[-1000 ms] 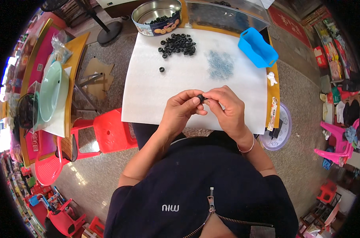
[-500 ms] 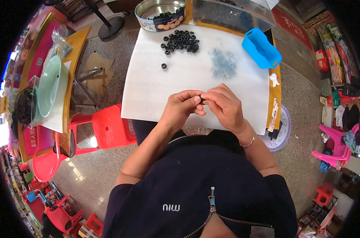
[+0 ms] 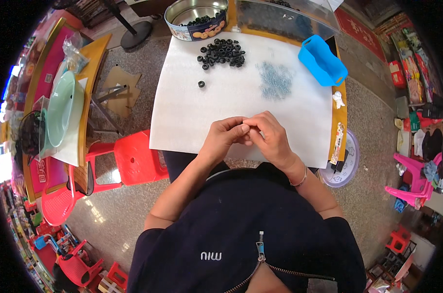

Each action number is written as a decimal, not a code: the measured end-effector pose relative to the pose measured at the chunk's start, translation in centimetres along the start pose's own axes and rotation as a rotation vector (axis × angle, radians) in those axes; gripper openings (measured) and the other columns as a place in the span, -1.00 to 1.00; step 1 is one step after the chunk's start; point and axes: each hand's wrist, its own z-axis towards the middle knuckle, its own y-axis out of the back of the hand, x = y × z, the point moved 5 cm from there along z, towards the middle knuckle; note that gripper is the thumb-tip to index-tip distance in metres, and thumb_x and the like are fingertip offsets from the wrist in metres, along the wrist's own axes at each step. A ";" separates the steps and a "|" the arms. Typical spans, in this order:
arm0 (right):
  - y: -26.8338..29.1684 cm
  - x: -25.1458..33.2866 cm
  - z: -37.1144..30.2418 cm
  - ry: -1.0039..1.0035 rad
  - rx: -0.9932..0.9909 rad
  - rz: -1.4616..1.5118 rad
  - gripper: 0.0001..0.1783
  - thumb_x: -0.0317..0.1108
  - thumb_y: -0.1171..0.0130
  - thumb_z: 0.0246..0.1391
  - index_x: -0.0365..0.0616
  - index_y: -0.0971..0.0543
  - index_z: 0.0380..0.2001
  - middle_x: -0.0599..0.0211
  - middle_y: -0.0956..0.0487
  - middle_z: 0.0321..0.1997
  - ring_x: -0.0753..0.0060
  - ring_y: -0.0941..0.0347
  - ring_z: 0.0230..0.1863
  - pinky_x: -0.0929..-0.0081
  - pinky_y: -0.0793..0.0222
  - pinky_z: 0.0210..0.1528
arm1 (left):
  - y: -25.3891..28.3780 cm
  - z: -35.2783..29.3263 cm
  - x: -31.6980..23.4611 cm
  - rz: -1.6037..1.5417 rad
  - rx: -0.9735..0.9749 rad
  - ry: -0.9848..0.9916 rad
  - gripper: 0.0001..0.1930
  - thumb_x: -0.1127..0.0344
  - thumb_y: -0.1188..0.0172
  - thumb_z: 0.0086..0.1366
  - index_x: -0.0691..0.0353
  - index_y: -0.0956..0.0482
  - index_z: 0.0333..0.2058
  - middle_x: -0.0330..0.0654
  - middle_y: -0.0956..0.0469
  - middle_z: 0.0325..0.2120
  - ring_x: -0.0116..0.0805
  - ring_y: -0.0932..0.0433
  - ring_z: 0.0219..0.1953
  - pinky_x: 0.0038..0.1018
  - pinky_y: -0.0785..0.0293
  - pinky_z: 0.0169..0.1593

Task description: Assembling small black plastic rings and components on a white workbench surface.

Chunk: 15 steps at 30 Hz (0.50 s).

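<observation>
My left hand and my right hand meet above the near part of a white foam sheet. Thumbs and fingers of both are pinched together, tip to tip. A small black part, seen in the left fingers a moment ago, is now almost wholly covered by the fingertips. Whatever my right fingers pinch is too small to make out. Farther off on the sheet lies a pile of small black ring-shaped parts, with one single black ring nearer me. A patch of tiny clear-blue pieces is spread to the right.
At the table's far side stand a round tin holding more black parts and a clear plastic bin. A blue plastic basket sits at the right edge. Left of the table is a red stool; a pale basin is below right.
My right hand has shifted slightly left and closed in against the left fingertips. The black part that showed between my fingers is now hidden.
</observation>
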 end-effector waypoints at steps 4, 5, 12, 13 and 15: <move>0.0 -0.6 -0.4 -0.227 -0.048 0.157 -0.72 -0.55 -0.07 0.07 -0.23 -0.48 -0.10 0.23 -0.51 -0.30 0.32 -0.43 -0.30 0.40 -0.40 -0.27 | -0.3 0.2 -0.5 -0.069 -0.029 -0.041 -0.73 0.36 -0.04 0.37 0.45 -0.48 -0.08 -0.22 -0.52 -0.45 -0.50 -0.51 -0.44 -0.53 -0.56 -0.29; -0.1 -1.0 -0.7 -0.293 -0.088 0.206 -0.72 -0.53 -0.06 0.11 -0.23 -0.47 -0.07 0.24 -0.51 -0.29 0.36 -0.44 -0.30 0.42 -0.40 -0.27 | -0.4 0.2 -0.7 -0.099 -0.059 -0.042 -0.74 0.36 -0.02 0.37 0.44 -0.47 -0.08 -0.23 -0.49 -0.48 -0.50 -0.49 -0.45 -0.53 -0.56 -0.32; -3.4 -1.5 -0.3 -0.635 0.032 0.704 -0.63 -0.27 0.08 0.32 -0.24 -0.34 0.09 0.34 -0.48 -0.31 0.71 -0.29 -0.55 0.73 -0.25 -0.54 | -0.8 -0.3 -1.1 -0.112 -0.093 -0.106 -0.73 0.32 0.03 0.40 0.40 -0.44 -0.07 -0.27 -0.39 -0.52 -0.53 -0.40 -0.50 -0.55 -0.49 -0.46; -3.4 -1.3 -0.2 -0.624 0.026 0.682 -0.63 -0.26 0.08 0.32 -0.24 -0.34 0.10 0.33 -0.48 -0.31 0.70 -0.30 -0.55 0.72 -0.25 -0.54 | -0.8 -0.4 -1.2 -0.088 -0.102 -0.104 -0.73 0.30 0.04 0.40 0.39 -0.44 -0.09 -0.27 -0.38 -0.54 -0.53 -0.40 -0.52 -0.55 -0.48 -0.48; -3.3 -0.5 0.3 -0.600 0.012 0.637 -0.62 -0.26 0.07 0.32 -0.24 -0.34 0.10 0.32 -0.49 -0.31 0.70 -0.31 -0.56 0.69 -0.26 -0.54 | -0.8 -0.4 -1.3 -0.097 -0.101 -0.109 -0.74 0.30 0.05 0.41 0.39 -0.45 -0.10 -0.28 -0.36 -0.55 -0.53 -0.37 -0.55 -0.56 -0.45 -0.50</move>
